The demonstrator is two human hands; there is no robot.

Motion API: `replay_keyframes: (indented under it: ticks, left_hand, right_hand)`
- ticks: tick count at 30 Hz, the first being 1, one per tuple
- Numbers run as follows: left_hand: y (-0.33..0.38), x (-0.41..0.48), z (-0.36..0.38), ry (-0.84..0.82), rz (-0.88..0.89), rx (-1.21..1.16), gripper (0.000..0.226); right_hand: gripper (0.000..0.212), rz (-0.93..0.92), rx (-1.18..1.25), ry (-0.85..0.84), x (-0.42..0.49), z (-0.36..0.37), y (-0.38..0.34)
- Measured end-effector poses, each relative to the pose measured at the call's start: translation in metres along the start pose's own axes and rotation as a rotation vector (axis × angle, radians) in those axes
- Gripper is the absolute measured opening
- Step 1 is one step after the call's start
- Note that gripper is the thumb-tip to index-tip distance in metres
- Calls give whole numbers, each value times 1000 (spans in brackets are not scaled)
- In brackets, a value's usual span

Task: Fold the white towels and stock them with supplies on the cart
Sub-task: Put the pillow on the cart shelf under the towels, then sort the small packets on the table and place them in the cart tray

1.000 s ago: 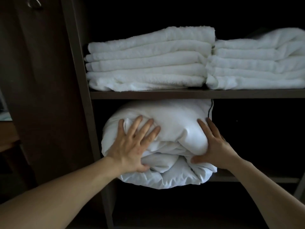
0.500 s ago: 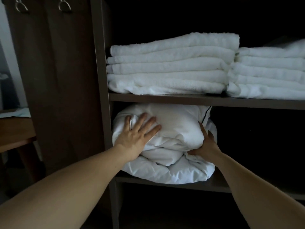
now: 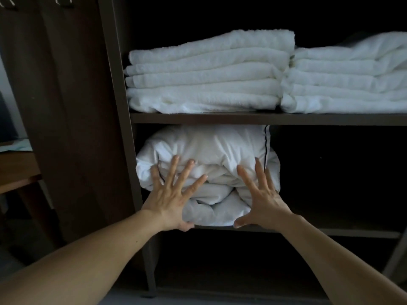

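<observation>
Head cam: I've got both hands up at the cart [image 3: 120, 128], at lower-shelf level.

Left hand [image 3: 171, 194]: fingers straight and spread wide, palm flat on the front of the white bedding bundle [image 3: 209, 148], thumb low at its bottom edge.
Right hand [image 3: 262, 201]: also spread, fingers straight, laid against the bundle's right front. Thumb sticks out low, near the shelf edge. Can't tell if the right palm is actually touching. Neither hand curls round anything.

Bundle: rolled, puffy, smooth white fabric with a thin dark piping line on its right side. It sits on the lower shelf [image 3: 341, 233], up against the cart's left post, its top close under the board above. The right half of that shelf is too dark to read.

Towels: two stacks of folded white towels on the upper shelf [image 3: 286, 118], above the bundle. The left stack [image 3: 207, 71] is neat, fold edges facing me. The right stack [image 3: 348, 80] touches it. Its top layer is rumpled, and it runs out of frame on the right.

Left of the cart: a dark brown curtain [image 3: 66, 106] with metal hooks [image 3: 63, 0] at the top, and a corner of a wooden desk [image 3: 15, 170] at far left.
</observation>
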State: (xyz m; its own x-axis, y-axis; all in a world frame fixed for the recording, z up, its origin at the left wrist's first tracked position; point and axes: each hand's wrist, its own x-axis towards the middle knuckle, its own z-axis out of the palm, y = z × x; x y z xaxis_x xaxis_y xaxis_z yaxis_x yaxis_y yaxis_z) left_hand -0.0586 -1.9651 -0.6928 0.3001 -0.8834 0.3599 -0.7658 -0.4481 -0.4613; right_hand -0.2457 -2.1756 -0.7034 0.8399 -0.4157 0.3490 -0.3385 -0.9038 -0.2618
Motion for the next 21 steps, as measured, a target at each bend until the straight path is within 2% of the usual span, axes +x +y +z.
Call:
replay_keyframes:
  ticks: [3, 6, 10, 14, 21]
  left_hand:
    - [6, 6, 5, 38, -70, 53, 136]
    - [4, 15, 12, 91, -102, 85, 133]
    - [0, 24, 21, 153, -107, 113, 134]
    - [-3, 32, 35, 177, -79, 143, 132]
    - [-5, 46, 41, 32, -107, 114, 133]
  right_hand:
    - [153, 19, -78, -29, 4, 2, 2]
    - [149, 23, -87, 22, 10, 9, 6]
    - [144, 25, -67, 100, 20, 20, 14]
    - [141, 46, -67, 63, 33, 26, 19]
    - [140, 91, -141, -17, 40, 21, 11]
